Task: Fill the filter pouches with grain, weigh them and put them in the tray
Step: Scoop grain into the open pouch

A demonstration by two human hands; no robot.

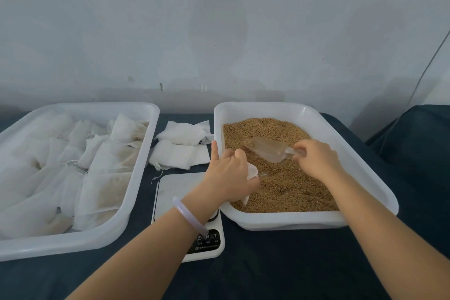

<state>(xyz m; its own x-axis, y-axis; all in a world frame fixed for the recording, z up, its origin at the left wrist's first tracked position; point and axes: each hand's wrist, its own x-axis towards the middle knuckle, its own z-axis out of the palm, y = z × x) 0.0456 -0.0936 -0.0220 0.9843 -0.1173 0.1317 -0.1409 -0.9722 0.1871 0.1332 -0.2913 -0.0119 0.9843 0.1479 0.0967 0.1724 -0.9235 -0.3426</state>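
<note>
Filling is the step you're on: your left hand (227, 173) has its fingers curled round a filter pouch (252, 171), index finger sticking up, holding it over the grain (280, 178) in the right-hand bin (314, 220). Your right hand (316, 158) pinches the handle of the clear scoop (270, 150), which looks loaded. Next you'd want to tip it into the pouch mouth, so keep that opening wide. After that it goes on the scale (175, 192) between the bins, then into the tray (73, 243) with the filled pouches (104, 178).
</note>
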